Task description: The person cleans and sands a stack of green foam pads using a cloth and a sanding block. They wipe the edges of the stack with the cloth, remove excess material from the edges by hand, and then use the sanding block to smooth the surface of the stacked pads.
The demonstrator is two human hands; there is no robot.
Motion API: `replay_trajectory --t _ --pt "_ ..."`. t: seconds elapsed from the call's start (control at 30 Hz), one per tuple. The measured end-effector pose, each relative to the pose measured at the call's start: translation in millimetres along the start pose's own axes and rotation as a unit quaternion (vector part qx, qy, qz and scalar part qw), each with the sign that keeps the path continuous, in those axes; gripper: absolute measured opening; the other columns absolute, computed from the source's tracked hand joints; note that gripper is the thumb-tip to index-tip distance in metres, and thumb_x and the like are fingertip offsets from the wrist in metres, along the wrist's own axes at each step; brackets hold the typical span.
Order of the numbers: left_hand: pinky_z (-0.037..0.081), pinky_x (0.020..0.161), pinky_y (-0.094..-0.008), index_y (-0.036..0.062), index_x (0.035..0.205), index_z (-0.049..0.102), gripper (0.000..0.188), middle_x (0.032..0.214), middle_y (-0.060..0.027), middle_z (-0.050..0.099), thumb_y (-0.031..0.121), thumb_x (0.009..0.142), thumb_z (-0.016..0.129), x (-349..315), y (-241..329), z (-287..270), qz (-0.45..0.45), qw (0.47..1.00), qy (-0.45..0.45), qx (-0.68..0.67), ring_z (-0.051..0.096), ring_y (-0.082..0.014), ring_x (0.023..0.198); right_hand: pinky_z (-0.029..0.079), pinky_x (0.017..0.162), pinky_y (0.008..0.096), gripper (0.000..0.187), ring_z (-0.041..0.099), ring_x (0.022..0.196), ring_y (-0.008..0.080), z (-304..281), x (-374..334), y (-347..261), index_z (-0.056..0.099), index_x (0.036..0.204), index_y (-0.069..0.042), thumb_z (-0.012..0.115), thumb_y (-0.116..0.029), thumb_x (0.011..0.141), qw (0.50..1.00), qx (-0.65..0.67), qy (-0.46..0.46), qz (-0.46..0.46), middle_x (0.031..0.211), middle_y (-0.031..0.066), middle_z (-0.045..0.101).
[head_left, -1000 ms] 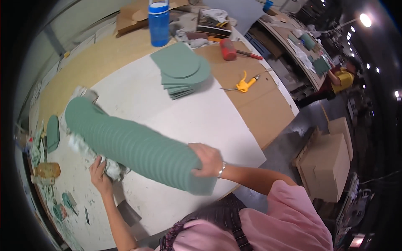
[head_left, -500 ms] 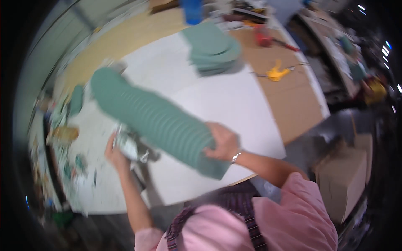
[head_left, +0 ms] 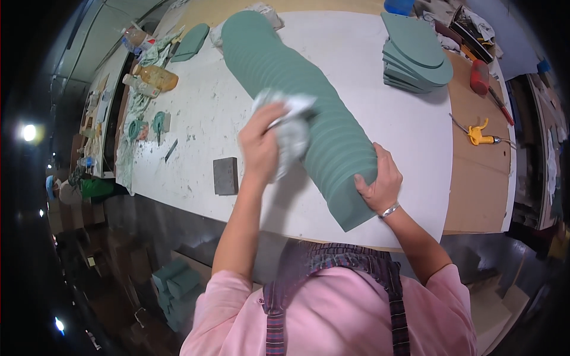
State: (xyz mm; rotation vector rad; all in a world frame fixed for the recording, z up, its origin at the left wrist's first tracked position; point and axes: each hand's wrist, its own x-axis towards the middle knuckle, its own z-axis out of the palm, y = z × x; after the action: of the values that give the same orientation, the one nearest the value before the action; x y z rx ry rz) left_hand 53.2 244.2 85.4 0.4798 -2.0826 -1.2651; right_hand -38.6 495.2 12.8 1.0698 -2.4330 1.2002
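Note:
A long row of overlapping green, round-ended flat pieces (head_left: 306, 92) lies slantwise across the white table (head_left: 184, 172), fanned like leaning slices. My right hand (head_left: 383, 181) grips its near end, thumb on the front piece and fingers along the right side. In my left hand (head_left: 261, 142) is a bunched whitish cloth (head_left: 292, 139), blurred by motion. The cloth is at the left flank of the row, about midway along; the hand's fingers are closed round it.
A dark grey block (head_left: 225, 176) lies left of the row. Bottles (head_left: 155, 77) stand at the far left. At the right are a second stack of green pieces (head_left: 415, 56), a yellow air gun (head_left: 480, 133) and a red-headed tool (head_left: 480, 77) on brown board.
My left hand has brought the cloth from beside the row up to its left flank. My right hand stays at the near end. The whole view has turned and shifted.

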Motion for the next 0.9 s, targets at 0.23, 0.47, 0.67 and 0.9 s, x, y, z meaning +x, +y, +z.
replay_trajectory --t 0.23,0.47,0.67,0.9 --pt "0.053 0.09 -0.0392 0.0011 0.093 0.073 0.035 0.095 -0.0158 0.072 -0.012 0.07 0.051 -65.7 -23.9 4.6 0.127 0.985 -0.074 0.093 0.069 -0.0317 0.094 0.056 0.069 0.0413 0.079 0.066 0.085 0.0368 0.5 -8.4 7.5 0.056 0.124 0.005 0.065 -0.061 0.081 0.999 -0.003 -0.038 0.017 0.106 0.0212 0.065" --pt "0.053 0.078 -0.0361 0.0015 0.091 0.072 0.027 0.093 -0.0144 0.07 -0.009 0.072 0.056 50.2 24.7 43.8 0.142 0.967 -0.092 0.19 0.066 -0.0293 0.085 0.055 0.071 0.0434 0.08 0.066 0.086 0.037 1.6 -1.7 3.5 0.055 0.126 0.005 0.066 -0.061 0.081 1.0 0.008 0.007 -0.017 0.107 0.0214 0.065" --pt "0.052 0.082 -0.04 0.0028 0.094 0.072 0.022 0.095 -0.014 0.068 0.0 0.072 0.071 84.8 6.9 51.3 0.175 0.887 -0.254 0.345 0.064 -0.0333 0.093 0.056 0.071 0.0436 0.081 0.067 0.086 0.0367 -3.8 -2.1 7.3 0.056 0.125 0.006 0.066 -0.062 0.08 0.999 -0.011 0.022 -0.02 0.106 0.0212 0.066" --pt "0.049 0.083 -0.0449 0.0013 0.081 0.068 0.011 0.088 -0.0157 0.063 0.004 0.07 0.07 98.0 19.5 84.6 0.236 0.855 -0.33 0.324 0.061 -0.0368 0.092 0.057 0.074 0.0436 0.082 0.068 0.09 0.0376 1.7 -2.8 3.6 0.056 0.124 0.007 0.061 -0.064 0.084 1.0 0.002 0.008 -0.028 0.108 0.0227 0.066"
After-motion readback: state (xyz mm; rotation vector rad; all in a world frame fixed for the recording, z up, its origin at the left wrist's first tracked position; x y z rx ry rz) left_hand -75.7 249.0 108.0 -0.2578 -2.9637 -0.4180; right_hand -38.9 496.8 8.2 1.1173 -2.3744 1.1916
